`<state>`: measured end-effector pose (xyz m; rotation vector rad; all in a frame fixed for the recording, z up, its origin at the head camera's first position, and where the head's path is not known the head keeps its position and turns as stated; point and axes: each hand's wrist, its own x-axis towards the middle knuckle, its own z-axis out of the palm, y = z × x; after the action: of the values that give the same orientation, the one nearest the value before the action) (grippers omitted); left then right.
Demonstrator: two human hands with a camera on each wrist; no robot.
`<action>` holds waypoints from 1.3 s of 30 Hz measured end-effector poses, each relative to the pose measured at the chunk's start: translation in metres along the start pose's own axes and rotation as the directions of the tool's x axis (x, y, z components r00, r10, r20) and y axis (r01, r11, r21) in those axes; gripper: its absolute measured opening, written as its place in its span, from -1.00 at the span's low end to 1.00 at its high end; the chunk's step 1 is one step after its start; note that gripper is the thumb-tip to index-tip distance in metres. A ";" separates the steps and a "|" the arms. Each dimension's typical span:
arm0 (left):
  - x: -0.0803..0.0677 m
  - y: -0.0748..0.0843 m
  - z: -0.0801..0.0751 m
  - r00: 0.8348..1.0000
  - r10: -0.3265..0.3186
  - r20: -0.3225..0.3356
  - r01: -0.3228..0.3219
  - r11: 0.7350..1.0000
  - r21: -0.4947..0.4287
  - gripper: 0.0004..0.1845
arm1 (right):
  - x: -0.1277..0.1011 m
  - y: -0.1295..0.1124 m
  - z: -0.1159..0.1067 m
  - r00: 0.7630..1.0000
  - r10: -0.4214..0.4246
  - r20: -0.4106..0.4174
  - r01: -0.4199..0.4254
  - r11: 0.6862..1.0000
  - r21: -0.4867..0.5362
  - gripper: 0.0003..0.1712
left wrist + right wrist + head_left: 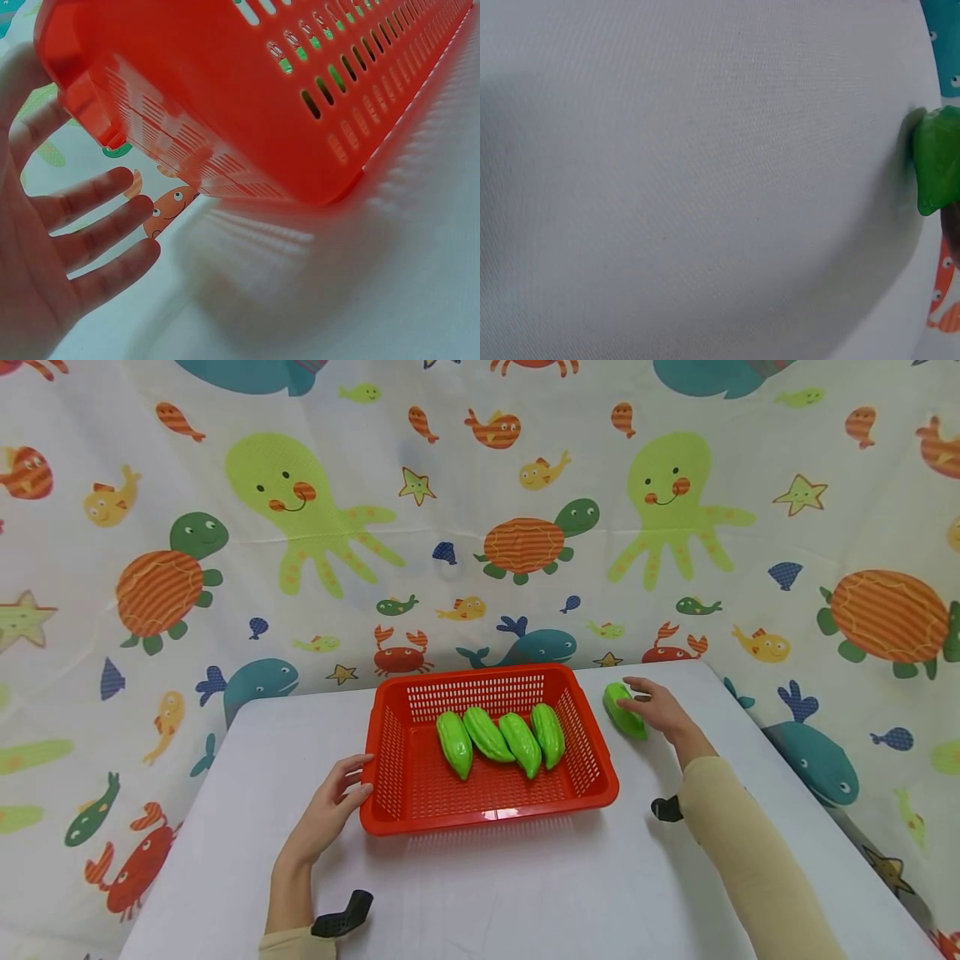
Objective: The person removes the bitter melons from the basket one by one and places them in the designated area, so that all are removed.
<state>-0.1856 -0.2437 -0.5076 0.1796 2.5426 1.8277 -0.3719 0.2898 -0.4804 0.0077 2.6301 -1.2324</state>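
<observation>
On the table's right side, a glossy green star fruit [624, 713], ridged and pointed at one end, lies just outside the red basket. My right hand [660, 706] is over it, thumb and forefinger spread at its upper right side. The right wrist view shows the star fruit [937, 159] on the cloth, with only a bit of finger [951, 225] beside it. Several more star fruits [521, 745] lie in the red plastic basket [442, 822]. My left hand [335, 797] touches the basket's left rim, its lower fingers [112, 274] straight and apart.
The basket has slotted walls and stands mid-table on the white tabletop [480, 893]. A curtain [450, 543] printed with sea animals hangs behind and beside the table. Dark wrist cameras [342, 917] sit by both sleeves.
</observation>
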 end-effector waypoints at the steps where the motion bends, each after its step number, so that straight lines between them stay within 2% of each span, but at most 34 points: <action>1: 0.000 0.000 0.000 1.000 -0.001 0.000 0.001 1.000 -0.001 -0.42 | 0.000 0.000 -0.001 1.000 -0.006 -0.010 0.006 1.000 0.006 -0.21; 8: 0.000 0.000 0.000 1.000 -0.010 0.002 0.010 1.000 -0.002 -0.41 | 0.000 -0.007 -0.004 0.998 -0.047 -0.048 0.049 0.997 0.055 -0.22; 18: 0.001 -0.001 -0.001 1.000 -0.002 0.004 0.002 1.000 0.002 -0.42 | 0.000 -0.028 -0.006 0.993 -0.105 -0.058 0.108 0.992 0.064 -0.17; 25: 0.001 -0.001 -0.001 1.000 -0.005 0.002 0.005 1.000 0.000 -0.42 | -0.001 -0.052 -0.007 0.980 -0.179 -0.089 0.185 0.980 0.070 -0.19; 31: 0.002 -0.001 -0.001 1.000 -0.008 0.002 0.008 1.000 0.005 -0.41 | -0.007 -0.076 -0.008 0.972 -0.223 -0.073 0.229 0.969 0.089 -0.19; 39: 0.002 -0.002 -0.001 1.000 -0.013 -0.003 0.014 1.000 0.006 -0.41 | -0.020 -0.112 -0.006 0.944 -0.323 -0.064 0.327 0.942 0.079 -0.24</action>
<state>-0.1881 -0.2446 -0.5091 0.1595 2.5451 1.8173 -0.3651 0.2239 -0.3870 -0.4020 2.6934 -1.4675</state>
